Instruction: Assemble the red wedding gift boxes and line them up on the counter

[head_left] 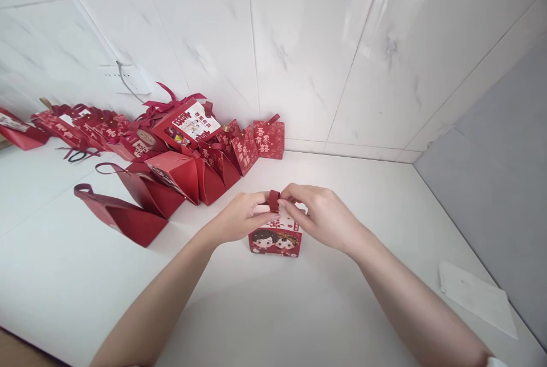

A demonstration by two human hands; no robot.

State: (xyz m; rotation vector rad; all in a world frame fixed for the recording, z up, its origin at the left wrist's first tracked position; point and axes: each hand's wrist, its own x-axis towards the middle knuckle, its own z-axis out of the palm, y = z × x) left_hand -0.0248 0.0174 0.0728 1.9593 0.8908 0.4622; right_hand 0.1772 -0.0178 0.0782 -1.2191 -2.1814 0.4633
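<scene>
A small red and white gift box (274, 243) with two cartoon faces on its front stands upright on the white table (273, 310). From its top rises a short loop of dark red ribbon (274, 199). My left hand (243, 217) pinches the top of the box at the left of the ribbon, thumb in front. On the other side, my right hand (315, 213) has thumb and index finger closed at the ribbon's right edge. The fingers hide part of the box's top.
Several red gift boxes (186, 176) with ribbons crowd the back left, against the tiled wall (307, 53). Black-handled scissors (79, 156) lie among them. A folded white paper (476, 297) lies at the right. A grey panel (496, 156) borders the right side.
</scene>
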